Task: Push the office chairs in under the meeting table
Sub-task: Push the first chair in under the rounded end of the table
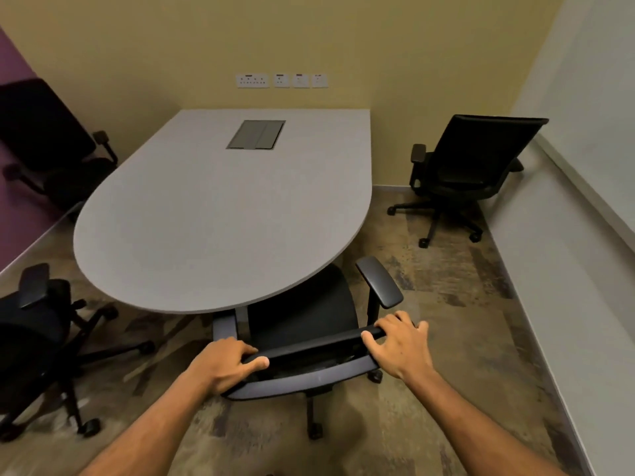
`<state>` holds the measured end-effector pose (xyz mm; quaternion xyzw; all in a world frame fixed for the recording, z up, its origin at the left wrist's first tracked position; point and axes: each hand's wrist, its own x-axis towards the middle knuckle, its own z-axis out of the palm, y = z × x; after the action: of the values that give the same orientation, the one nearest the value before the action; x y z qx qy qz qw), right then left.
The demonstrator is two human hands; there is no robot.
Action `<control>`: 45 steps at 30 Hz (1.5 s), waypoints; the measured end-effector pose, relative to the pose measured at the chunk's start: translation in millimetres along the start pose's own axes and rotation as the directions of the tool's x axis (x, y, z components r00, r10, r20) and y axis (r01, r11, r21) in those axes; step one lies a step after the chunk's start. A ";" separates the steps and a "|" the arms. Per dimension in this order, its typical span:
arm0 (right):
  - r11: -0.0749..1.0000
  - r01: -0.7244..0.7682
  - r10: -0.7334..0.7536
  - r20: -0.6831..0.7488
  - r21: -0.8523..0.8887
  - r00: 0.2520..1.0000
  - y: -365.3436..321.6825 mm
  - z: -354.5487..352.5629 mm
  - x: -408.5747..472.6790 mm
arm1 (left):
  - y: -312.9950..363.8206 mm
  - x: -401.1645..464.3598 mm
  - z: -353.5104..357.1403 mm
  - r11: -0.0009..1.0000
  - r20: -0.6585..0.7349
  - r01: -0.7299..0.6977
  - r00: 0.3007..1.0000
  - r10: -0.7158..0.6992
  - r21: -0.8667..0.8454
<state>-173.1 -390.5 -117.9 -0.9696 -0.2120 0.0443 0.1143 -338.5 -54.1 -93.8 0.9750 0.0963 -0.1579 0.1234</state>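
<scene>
A grey meeting table (213,214) with a rounded near end fills the middle of the room. Directly in front of me a black office chair (302,321) stands with its seat partly under the table's near edge. My left hand (223,362) grips the left end of the chair's backrest top. My right hand (398,345) holds the right end of it. A second black chair (470,166) stands away from the table at the right, near the wall. A third chair (37,328) stands at the lower left, and another chair (51,149) is at the far left.
A grey cable hatch (256,134) is set into the tabletop. Wall sockets (281,80) sit on the yellow back wall. A white wall (567,235) runs along the right. Patterned carpet (446,276) lies between the table and the right wall.
</scene>
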 end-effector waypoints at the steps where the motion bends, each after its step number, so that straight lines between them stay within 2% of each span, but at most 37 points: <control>1: 1.000 0.016 -0.016 0.000 -0.015 1.000 -0.8 0.2 -5.4 | 0.5 -3.1 2.7 1.000 0.020 0.008 1.000 -0.008 -0.002; 3: 1.000 0.024 -0.024 0.010 -0.009 1.000 -5.0 -4.4 -17.7 | 7.5 -10.3 -1.0 0.999 0.029 -0.015 0.999 0.016 -0.037; 6: 0.981 -0.015 -0.005 0.099 0.195 0.995 9.4 -24.3 27.3 | 38.0 42.3 -19.0 0.990 -0.016 -0.072 0.997 0.071 -0.122; 8: 0.949 -0.009 -0.018 0.082 0.315 0.996 18.7 -36.3 47.4 | 63.6 64.8 -29.8 0.977 -0.098 -0.127 0.989 0.111 -0.170; 10: 0.850 -0.120 0.073 0.109 0.514 0.991 30.8 -25.6 71.4 | 81.8 117.1 -30.6 0.962 -0.150 -0.201 0.973 0.174 -0.187; 12: 0.737 -0.249 0.237 0.105 0.628 0.966 58.2 -9.6 124.2 | 108.9 203.0 -29.3 0.939 -0.181 -0.297 0.947 0.266 -0.175; 15: 0.653 -0.362 0.346 0.163 0.665 0.924 91.4 18.6 169.8 | 148.9 263.1 -14.9 0.907 -0.220 -0.392 0.909 0.355 -0.156; 19: 0.537 -0.547 0.452 0.328 0.643 0.829 130.9 97.0 219.7 | 177.9 330.6 33.0 0.892 -0.226 -0.423 0.895 0.384 -0.160; 22: 0.490 -0.586 0.418 0.416 0.646 0.808 148.6 149.8 265.4 | 185.3 383.4 61.3 0.882 -0.248 -0.448 0.880 0.406 -0.146; 26: 0.356 -0.657 0.277 0.596 0.665 0.754 156.7 200.3 306.8 | 188.2 440.5 107.8 0.902 -0.250 -0.393 0.905 0.345 -0.178; 32: 0.225 -0.677 0.079 0.680 0.700 0.729 164.2 222.4 320.4 | 194.2 484.1 166.5 0.878 -0.163 -0.441 0.895 0.415 -0.184; 35: 0.230 -0.675 0.011 0.692 0.701 0.722 175.3 230.4 319.3 | 199.7 486.6 181.9 0.865 -0.188 -0.469 0.879 0.438 -0.176; 38: 0.278 -0.647 0.017 0.669 0.710 0.743 176.6 237.5 320.0 | 197.6 488.3 192.4 0.861 -0.208 -0.472 0.876 0.435 -0.189; 43: 0.418 -0.587 0.041 0.632 0.693 0.774 185.9 300.5 309.6 | 180.4 493.7 240.9 0.876 -0.051 -0.448 0.893 0.447 -0.180; 45: 0.412 -0.608 0.049 0.650 0.678 0.758 190.5 319.5 305.4 | 175.8 496.3 259.1 0.876 -0.015 -0.448 0.891 0.453 -0.180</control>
<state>137.1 -365.5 -485.0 -0.7429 0.0234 0.4354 0.5079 90.2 -217.7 -459.7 0.9533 -0.1210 -0.1290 0.2448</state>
